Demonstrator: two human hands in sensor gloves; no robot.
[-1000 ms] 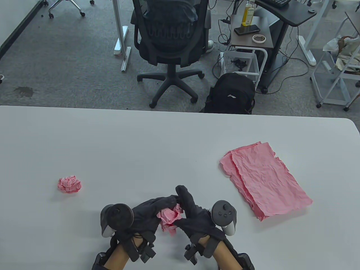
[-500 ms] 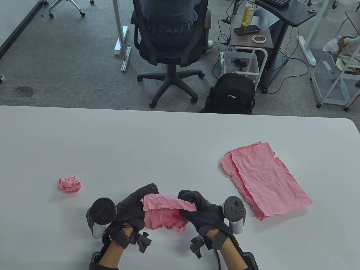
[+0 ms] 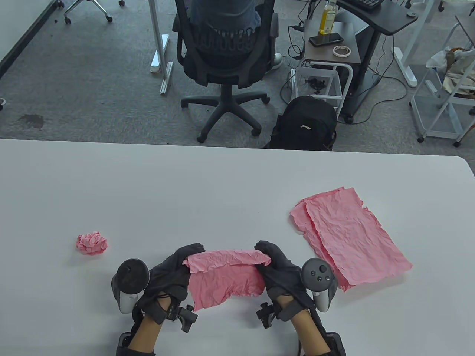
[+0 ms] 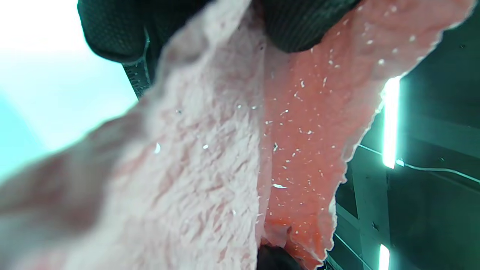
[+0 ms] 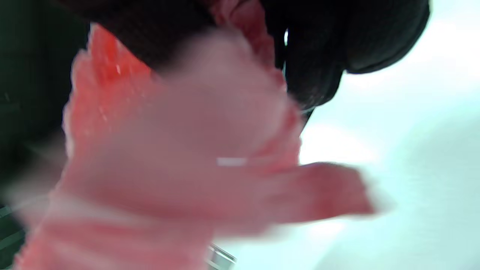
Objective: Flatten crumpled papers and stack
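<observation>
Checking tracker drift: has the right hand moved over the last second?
Yes. The right hand has shifted right, toward the stack of flattened pink papers, pulling the pink paper open against the left hand.

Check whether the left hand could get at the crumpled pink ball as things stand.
Probably not yet: the left hand and right hand both hold the half-opened sheet. The bare table up to the ball leaves the way free.
</observation>
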